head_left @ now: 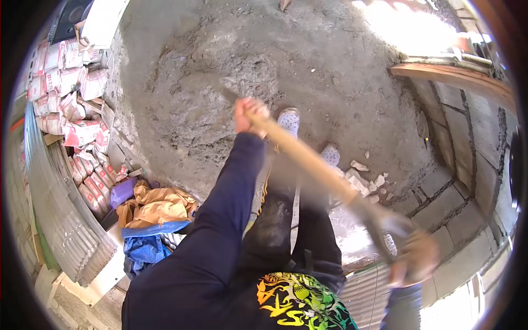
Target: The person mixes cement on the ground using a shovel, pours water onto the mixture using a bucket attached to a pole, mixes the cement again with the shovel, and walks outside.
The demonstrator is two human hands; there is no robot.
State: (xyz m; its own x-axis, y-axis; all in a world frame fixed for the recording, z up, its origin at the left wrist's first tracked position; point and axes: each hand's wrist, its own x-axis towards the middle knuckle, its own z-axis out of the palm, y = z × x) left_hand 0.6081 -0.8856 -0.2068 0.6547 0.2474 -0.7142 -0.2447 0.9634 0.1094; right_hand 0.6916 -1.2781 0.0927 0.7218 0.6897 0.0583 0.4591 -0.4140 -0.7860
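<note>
The wet grey mix (192,104) spread over the ground, and the shovel (313,162) reached toward it, its long axis slanting from the mix back toward the wearer's right side. The left hand (250,115) was nearer the mix, closed around the wooden shaft low down; the right hand (413,261), farther from the mix, was blurred but appeared wrapped around the dark upper handle. From the left grip, the working end pointed into the mix, though blur hid whether it touched. The speckled shoes (289,122) stood on the mix's near side, broken rubble (360,181) farther from it.
</note>
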